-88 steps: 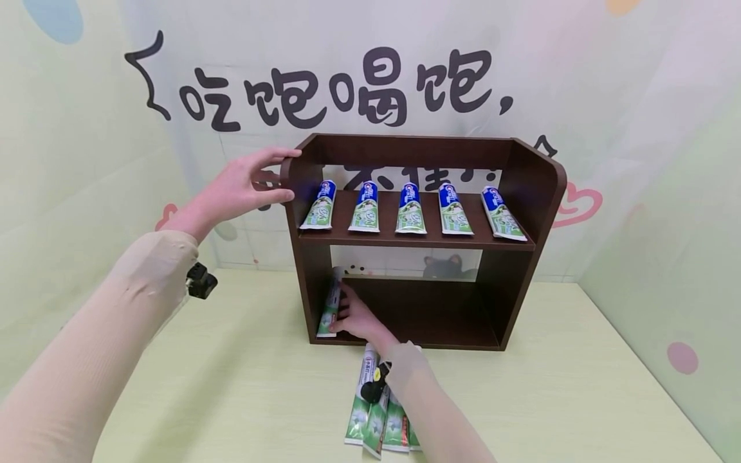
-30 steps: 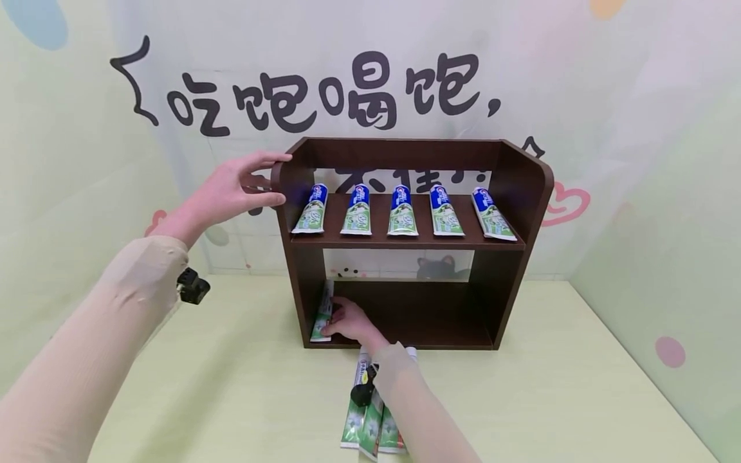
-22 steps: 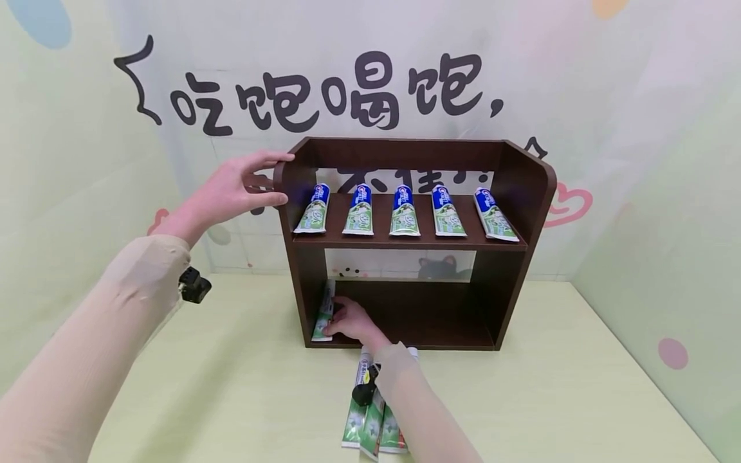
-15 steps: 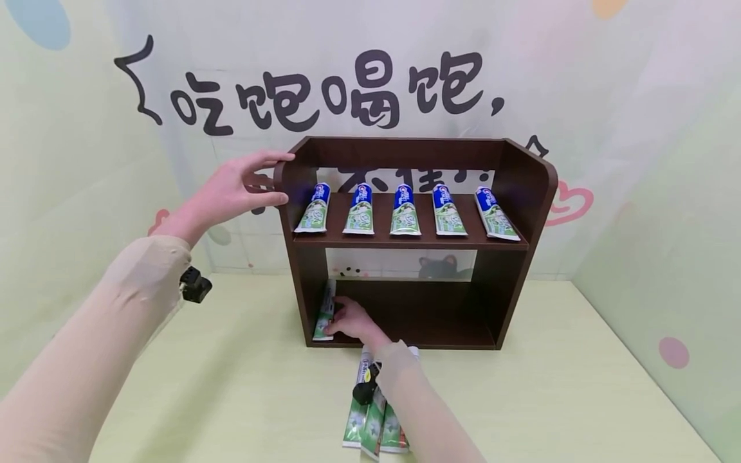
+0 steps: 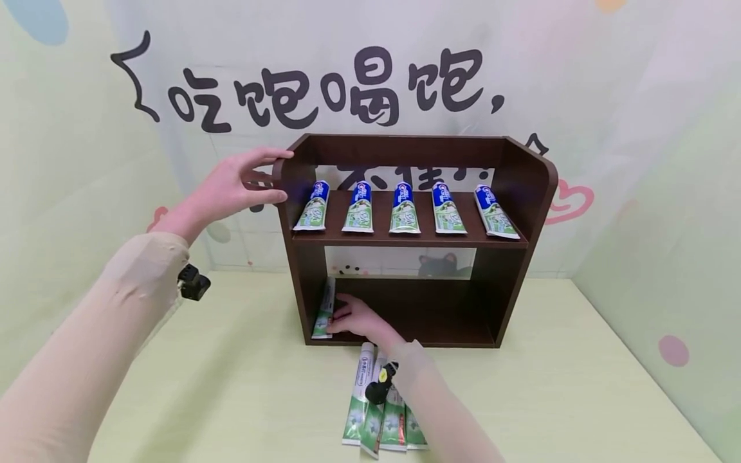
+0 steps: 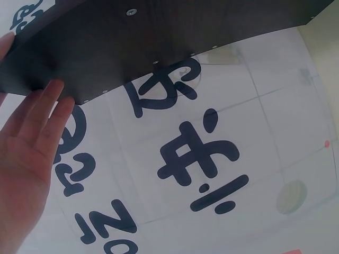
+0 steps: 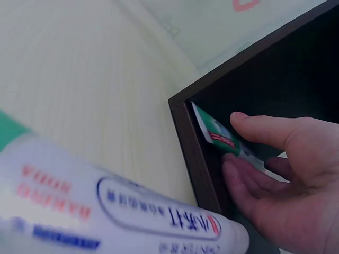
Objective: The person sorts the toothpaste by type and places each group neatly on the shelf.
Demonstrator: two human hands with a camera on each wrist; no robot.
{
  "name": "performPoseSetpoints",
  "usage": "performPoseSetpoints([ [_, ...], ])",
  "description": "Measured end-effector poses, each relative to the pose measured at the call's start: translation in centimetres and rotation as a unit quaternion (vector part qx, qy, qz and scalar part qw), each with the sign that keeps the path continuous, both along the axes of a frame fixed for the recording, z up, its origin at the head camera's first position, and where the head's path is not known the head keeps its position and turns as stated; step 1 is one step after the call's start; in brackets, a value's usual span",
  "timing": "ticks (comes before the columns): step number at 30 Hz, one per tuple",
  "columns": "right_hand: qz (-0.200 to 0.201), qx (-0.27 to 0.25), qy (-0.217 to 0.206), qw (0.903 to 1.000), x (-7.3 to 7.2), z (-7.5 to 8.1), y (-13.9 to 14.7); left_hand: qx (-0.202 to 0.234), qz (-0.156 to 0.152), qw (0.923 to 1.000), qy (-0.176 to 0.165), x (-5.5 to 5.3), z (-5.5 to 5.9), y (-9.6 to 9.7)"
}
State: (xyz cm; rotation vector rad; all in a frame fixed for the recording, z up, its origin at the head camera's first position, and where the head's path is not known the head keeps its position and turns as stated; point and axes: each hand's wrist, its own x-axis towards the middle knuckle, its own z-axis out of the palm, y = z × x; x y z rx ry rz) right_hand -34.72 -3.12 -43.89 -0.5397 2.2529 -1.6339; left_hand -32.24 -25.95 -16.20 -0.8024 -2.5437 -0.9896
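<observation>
My left hand [image 5: 222,190] touches the upper left side panel of a dark brown two-tier shelf [image 5: 405,243]; in the left wrist view its straight fingers [image 6: 47,114] rest on the panel's outer face. Inside the lower compartment, a green-and-white toothpaste tube [image 5: 324,315] lies along the left wall. My right hand [image 5: 361,321] is just right of it. The right wrist view has the thumb and fingers of that hand parted around the tube [image 7: 220,132], with a gap showing between them. Several more toothpaste tubes [image 5: 356,411] lie fanned out before the shelf, partly beneath my right forearm.
Along the upper tier stands a spaced row of several blue-and-green toothpaste tubes [image 5: 404,209]. The shelf rests on a pale table [image 5: 579,386], near a printed wall sheet [image 5: 370,38]. Small black cameras [image 5: 193,283] sit on both wrists.
My right hand has shifted slightly right, off the tube, and its fingers have loosened. The tube keeps its place by the left wall. My left hand stays on the side panel.
</observation>
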Motion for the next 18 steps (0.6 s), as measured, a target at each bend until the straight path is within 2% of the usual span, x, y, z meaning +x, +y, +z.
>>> performPoseSetpoints([
  [5, 0.01, -0.011, 0.015, 0.9998, 1.1, 1.2, 1.3, -0.002, 0.0, 1.0, -0.002, -0.1, 0.0, -0.1],
  [10, -0.012, 0.008, 0.066, 0.9977, 2.7, 2.7, 3.0, -0.006, 0.007, 0.9999, -0.005, -0.1, 0.0, 0.1],
  [18, -0.044, 0.017, 0.134, 0.9899, 5.9, 4.5, 6.7, 0.013, -0.011, 0.9998, -0.013, -0.2, -0.1, 0.0],
])
